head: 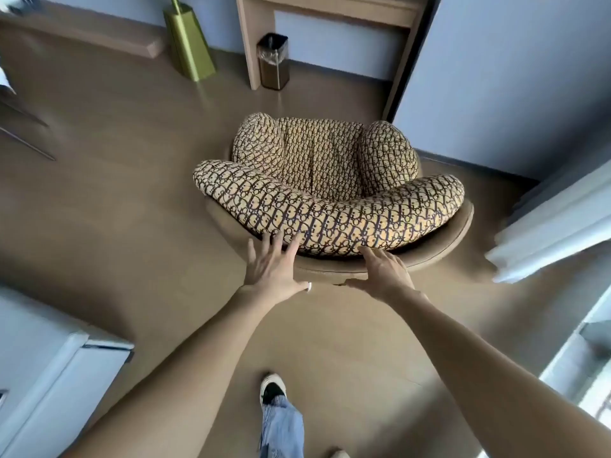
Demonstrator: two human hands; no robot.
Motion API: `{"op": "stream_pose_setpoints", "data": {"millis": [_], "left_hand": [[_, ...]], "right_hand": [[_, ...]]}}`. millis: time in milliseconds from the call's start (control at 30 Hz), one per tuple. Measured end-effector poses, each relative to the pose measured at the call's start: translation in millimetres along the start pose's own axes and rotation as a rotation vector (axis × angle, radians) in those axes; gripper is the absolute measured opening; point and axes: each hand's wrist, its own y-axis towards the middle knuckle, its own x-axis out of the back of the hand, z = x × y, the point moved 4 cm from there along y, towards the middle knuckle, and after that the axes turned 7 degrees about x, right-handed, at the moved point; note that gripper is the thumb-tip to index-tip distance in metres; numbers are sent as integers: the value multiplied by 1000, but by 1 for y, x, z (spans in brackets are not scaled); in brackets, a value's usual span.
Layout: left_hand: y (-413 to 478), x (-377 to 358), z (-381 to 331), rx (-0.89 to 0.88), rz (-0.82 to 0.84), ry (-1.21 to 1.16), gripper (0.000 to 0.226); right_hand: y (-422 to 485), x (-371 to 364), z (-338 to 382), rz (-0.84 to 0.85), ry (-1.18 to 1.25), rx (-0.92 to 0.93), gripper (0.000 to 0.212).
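Note:
A round armchair with a tan shell [439, 249] stands on the floor in the middle of the view, seen from behind its backrest. Its patterned beige and brown cushion [330, 213] covers the seat, arms and back. Both my arms reach forward to the near edge of the backrest. My left hand [274, 269] has its fingers spread, and the fingertips touch the cushion's lower edge. My right hand [383, 272] is spread too, one fingertip at the cushion and the thumb near the shell's rim. Neither hand grips anything.
Behind the chair stand a wooden desk [251, 44], a small dark waste bin [273, 62] and a green floor-lamp base [190, 44]. White furniture [56, 375] is at the lower left, white bedding or curtain [555, 226] at the right. My shoe [271, 386] is on the brown floor.

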Motion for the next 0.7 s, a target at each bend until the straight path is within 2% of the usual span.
{"op": "stream_pose_setpoints", "data": {"millis": [133, 200, 300, 500, 700], "left_hand": [[32, -19, -2, -22, -8, 55, 97], [43, -37, -5, -25, 60, 50, 90], [50, -62, -5, -21, 151, 28, 93], [54, -75, -11, 3, 33, -5, 87], [55, -77, -22, -7, -22, -24, 81]], "right_hand": [[23, -19, -16, 53, -35, -16, 88], [29, -30, -20, 46, -118, -13, 86], [34, -39, -25, -26, -173, 5, 91], [42, -45, -37, -67, -205, 53, 92], [47, -39, -48, -55, -204, 17, 90]]}}
